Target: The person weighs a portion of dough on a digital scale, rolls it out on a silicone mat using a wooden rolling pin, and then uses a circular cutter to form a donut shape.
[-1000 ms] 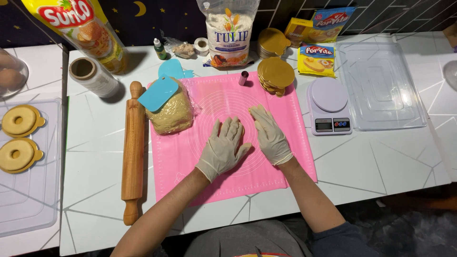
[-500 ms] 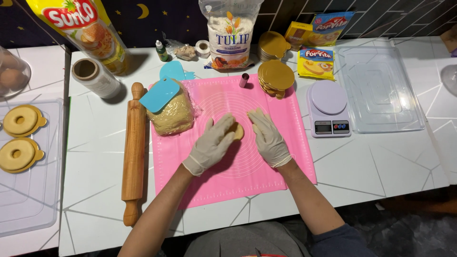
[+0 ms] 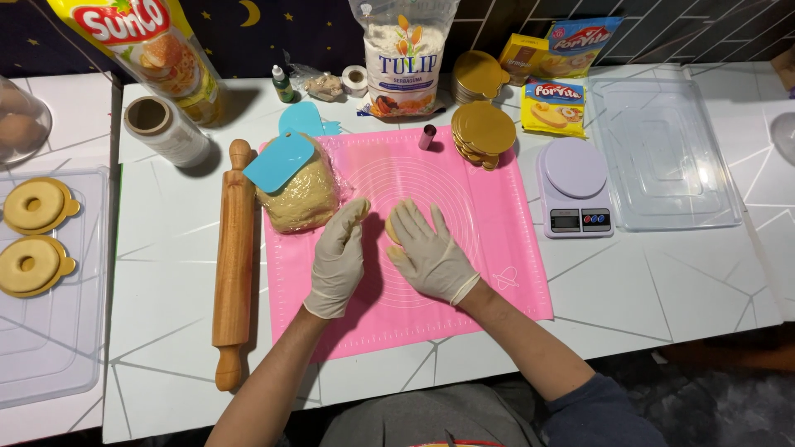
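1. Dough piece [image 3: 394, 225] sits on the pink mat [image 3: 497, 248], between both gloved hands and mostly hidden by the right hand [image 3: 428, 252].
2. Left hand [image 3: 338, 257] stands edge-on with fingers straight and open; right fingers are spread flat over the piece.
3. Uneven pressing may smear it, or it may stick to a glove.
4. Left hand could bump the big dough lump [image 3: 300, 199] just beside it.

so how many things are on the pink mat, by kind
gloved hands: 2, the left hand and right hand
dough pieces: 2, the big lump and the small piece under the right hand
blue scrapers: 1, on the lump
small metal cutters: 1
total: 6
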